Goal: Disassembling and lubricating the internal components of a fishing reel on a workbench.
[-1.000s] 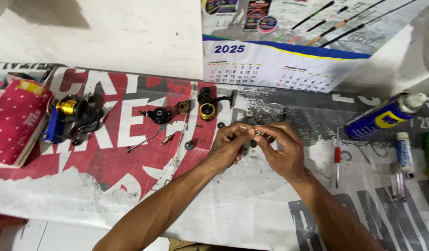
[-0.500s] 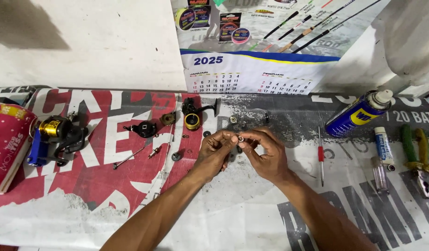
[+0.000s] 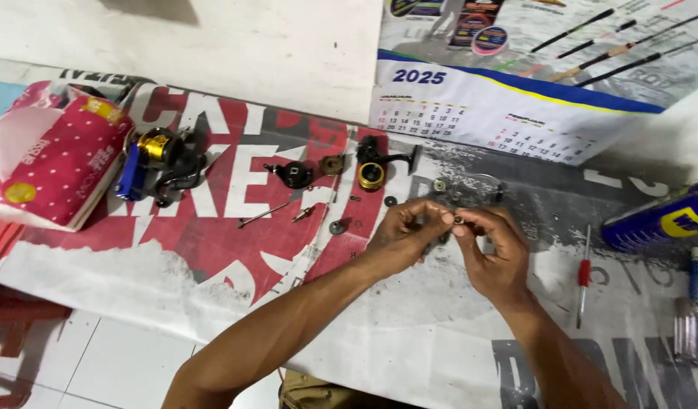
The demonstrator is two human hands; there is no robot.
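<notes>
— Ring (image 3: 458,220), small and dark: where is it?
— Centre of the frame, above the table (image 3: 213,257); too small to tell its axis.
— Who holds it?
— Left hand (image 3: 406,235) fingertips pinch it from the left, right hand (image 3: 497,254) fingertips clamp it from the right.

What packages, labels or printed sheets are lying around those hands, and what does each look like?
Wall calendar: top right, white with blue and yellow band.
Soft packet: far left, red and pink with white dots.
Spray can: right edge, blue with yellow label.
Printed banner: under everything, red, white and grey.
</notes>
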